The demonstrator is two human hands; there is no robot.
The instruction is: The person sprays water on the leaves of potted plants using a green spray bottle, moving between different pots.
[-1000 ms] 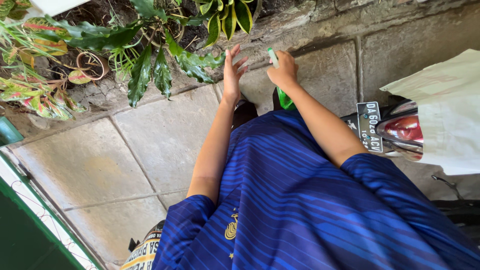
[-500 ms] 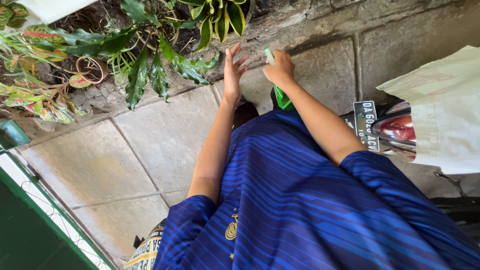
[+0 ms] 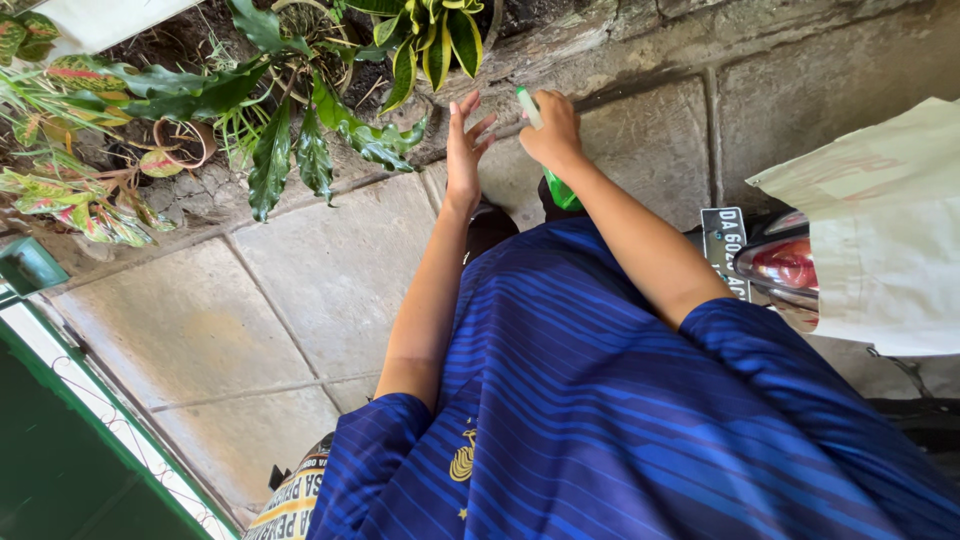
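My right hand (image 3: 553,135) is closed around a green spray bottle (image 3: 562,192). The bottle's pale nozzle sticks out above my fingers and points toward the plants. My left hand (image 3: 463,145) is raised beside it with flat, spread fingers and holds nothing, its fingertips close to the dark green leaves (image 3: 300,140). A plant with yellow-green leaves (image 3: 430,40) hangs just above both hands. My blue striped shirt fills the lower part of the view.
Pink-and-green leafy plants (image 3: 70,190) and a small clay pot (image 3: 180,140) sit in soil at the upper left. Grey paving slabs (image 3: 300,290) lie below. A motorbike's tail light (image 3: 785,262) and a pale bag (image 3: 880,240) are on the right, a green fence (image 3: 60,440) on the left.
My right hand and the spray bottle have shifted slightly up and left toward the plants. The left hand stays open and has barely moved.
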